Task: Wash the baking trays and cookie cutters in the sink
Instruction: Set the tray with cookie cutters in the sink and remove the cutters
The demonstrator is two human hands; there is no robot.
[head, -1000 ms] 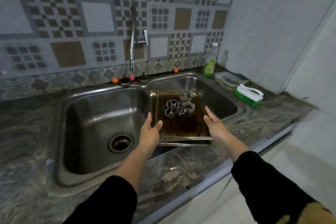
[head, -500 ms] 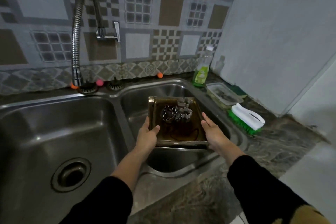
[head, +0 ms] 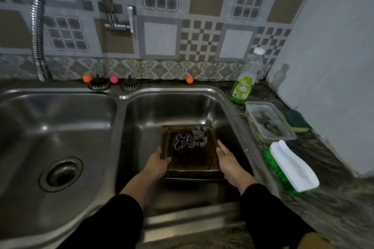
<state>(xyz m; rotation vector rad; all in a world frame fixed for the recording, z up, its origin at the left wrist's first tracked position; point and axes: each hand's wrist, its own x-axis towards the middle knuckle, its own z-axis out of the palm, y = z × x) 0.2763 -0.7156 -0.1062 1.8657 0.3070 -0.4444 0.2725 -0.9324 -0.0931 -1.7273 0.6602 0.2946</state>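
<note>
A stack of dark, greasy baking trays is held low inside the right sink basin. Several metal cookie cutters lie in the top tray near its far end. My left hand grips the tray's left edge, thumb curled over the rim. My right hand holds the right edge with its fingers stretched along the side. Whether the trays touch the basin floor is hidden.
The left basin has an open drain. A flexible tap hose hangs at the back left. On the counter to the right stand a green dish soap bottle, a clear container, a sponge and a green scrub brush.
Both hands have carried the trays from above the sink divider down into the right basin. The view has moved closer and to the right.
</note>
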